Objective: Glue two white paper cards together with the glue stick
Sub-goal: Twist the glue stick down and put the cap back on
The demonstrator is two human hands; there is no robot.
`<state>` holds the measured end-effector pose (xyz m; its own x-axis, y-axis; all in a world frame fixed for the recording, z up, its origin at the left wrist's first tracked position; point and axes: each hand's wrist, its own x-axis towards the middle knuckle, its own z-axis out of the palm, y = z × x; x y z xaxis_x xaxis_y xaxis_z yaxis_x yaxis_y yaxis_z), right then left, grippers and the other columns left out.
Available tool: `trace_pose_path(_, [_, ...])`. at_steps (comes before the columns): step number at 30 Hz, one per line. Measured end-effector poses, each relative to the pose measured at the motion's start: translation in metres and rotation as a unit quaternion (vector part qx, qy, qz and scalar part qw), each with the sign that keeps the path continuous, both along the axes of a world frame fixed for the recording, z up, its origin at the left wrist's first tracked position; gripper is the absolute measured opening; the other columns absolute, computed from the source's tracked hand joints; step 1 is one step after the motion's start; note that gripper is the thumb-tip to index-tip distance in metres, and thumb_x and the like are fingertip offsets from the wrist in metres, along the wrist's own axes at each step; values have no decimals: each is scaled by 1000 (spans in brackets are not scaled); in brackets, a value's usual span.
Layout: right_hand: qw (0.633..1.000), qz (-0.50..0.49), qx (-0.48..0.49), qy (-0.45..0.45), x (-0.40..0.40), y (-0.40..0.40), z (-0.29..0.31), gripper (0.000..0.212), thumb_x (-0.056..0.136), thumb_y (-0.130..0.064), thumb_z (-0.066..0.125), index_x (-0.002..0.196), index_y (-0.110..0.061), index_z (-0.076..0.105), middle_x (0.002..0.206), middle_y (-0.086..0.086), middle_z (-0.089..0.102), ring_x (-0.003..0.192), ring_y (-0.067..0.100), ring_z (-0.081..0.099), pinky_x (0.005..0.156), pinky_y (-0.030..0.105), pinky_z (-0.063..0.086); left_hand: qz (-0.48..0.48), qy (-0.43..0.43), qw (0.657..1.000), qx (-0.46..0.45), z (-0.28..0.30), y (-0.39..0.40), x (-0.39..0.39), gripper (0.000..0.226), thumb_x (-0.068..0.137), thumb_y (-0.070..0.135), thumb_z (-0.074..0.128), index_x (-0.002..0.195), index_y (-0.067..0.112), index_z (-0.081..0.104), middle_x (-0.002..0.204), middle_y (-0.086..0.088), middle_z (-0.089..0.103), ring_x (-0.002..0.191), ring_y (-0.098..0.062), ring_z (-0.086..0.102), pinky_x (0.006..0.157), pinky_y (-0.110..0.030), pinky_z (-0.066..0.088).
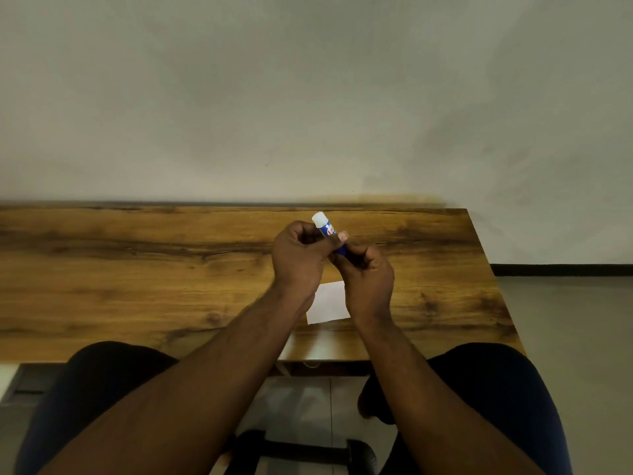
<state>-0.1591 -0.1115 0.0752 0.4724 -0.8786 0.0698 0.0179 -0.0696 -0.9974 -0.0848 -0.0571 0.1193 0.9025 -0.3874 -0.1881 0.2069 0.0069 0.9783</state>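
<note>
A blue glue stick (327,229) with a white cap end pointing up and away is held above the wooden table (137,269). My left hand (299,260) wraps its upper body, thumb across the label. My right hand (368,279) grips its lower end. White paper card (330,303) lies flat on the table under and between my wrists, partly hidden by both hands; I cannot tell whether it is one card or two stacked.
The table's far edge meets a plain wall (308,97). Its right edge (493,279) drops to a tiled floor. My knees (102,378) sit under the near edge, with a dark chair base (301,450) below.
</note>
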Motion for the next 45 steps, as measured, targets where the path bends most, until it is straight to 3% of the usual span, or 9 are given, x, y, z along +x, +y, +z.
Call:
trace_pose_path(6, [997, 69, 17, 40, 14, -10, -19, 38, 70, -13, 82, 105, -11, 65, 91, 3, 68, 81, 13, 65, 74, 26, 57, 29, 2, 1000, 11, -14, 16, 27, 20, 68, 6, 83, 77, 5, 66, 70, -3, 64, 59, -6, 56, 55, -17, 49])
trace_pose_path(9, [984, 114, -74, 115, 19, -27, -31, 32, 76, -14, 77, 107, -12, 68, 92, -1, 67, 81, 7, 62, 76, 26, 55, 33, -1, 999, 13, -21, 27, 47, 20, 69, 2, 82, 81, 10, 68, 75, -1, 67, 62, -3, 60, 60, -16, 51])
trace_pose_path(12, [926, 196, -212, 245, 34, -42, -39, 30, 85, -16, 68, 115, -13, 66, 110, 2, 66, 97, 13, 59, 86, 33, 51, 18, -7, 999, 27, -30, 35, 61, 23, 70, 1, 81, 88, 11, 70, 84, -6, 70, 75, -14, 62, 72, -26, 54])
trace_pose_path(15, [850, 278, -285, 344, 55, -49, -43, 40, 87, -21, 64, 127, -16, 59, 125, 6, 60, 112, 22, 54, 92, 33, 43, 4, -7, 1000, 29, -38, 39, 64, 25, 72, -3, 77, 95, 5, 71, 85, -5, 70, 74, -12, 61, 68, -18, 53])
trace_pose_path(21, [722, 358, -384, 451, 82, -45, -44, 49, 87, -20, 65, 134, -21, 51, 132, 8, 54, 120, 26, 50, 93, 32, 40, -10, 8, 999, 29, -56, 45, 65, 29, 73, -7, 75, 93, 14, 72, 86, -4, 73, 78, -10, 65, 76, -21, 54])
trace_pose_path(26, [758, 355, -344, 425, 76, -42, -49, 27, 89, -12, 60, 116, -12, 65, 122, 9, 64, 109, 23, 59, 91, 30, 44, -17, 4, 999, 48, -64, 46, 61, 31, 72, -5, 76, 100, 7, 72, 89, -3, 73, 77, -3, 66, 73, -15, 54])
trace_pose_path(32, [961, 187, -83, 185, 34, -35, -24, 16, 84, -18, 70, 100, -16, 67, 97, -3, 71, 88, 6, 65, 78, 27, 53, -44, -22, 997, 59, -65, 45, 53, 33, 72, -5, 76, 104, 2, 72, 93, -4, 73, 80, -3, 67, 74, -14, 54])
trace_pose_path(38, [989, 134, -8, 59, -3, -31, 15, 40, 86, -12, 67, 120, -29, 58, 98, -3, 68, 90, 5, 66, 76, 20, 56, -115, -57, 989, 73, -64, 44, 40, 32, 72, -6, 77, 102, 2, 72, 93, -6, 73, 82, -7, 68, 77, -20, 53])
trace_pose_path(45, [981, 164, -94, 55, -5, -26, 35, 31, 82, -11, 70, 112, -20, 66, 107, 0, 68, 94, 2, 65, 80, 16, 52, -146, -70, 984, 69, -58, 38, 31, 34, 70, -6, 77, 102, 2, 73, 94, -8, 74, 84, -12, 68, 84, -33, 56])
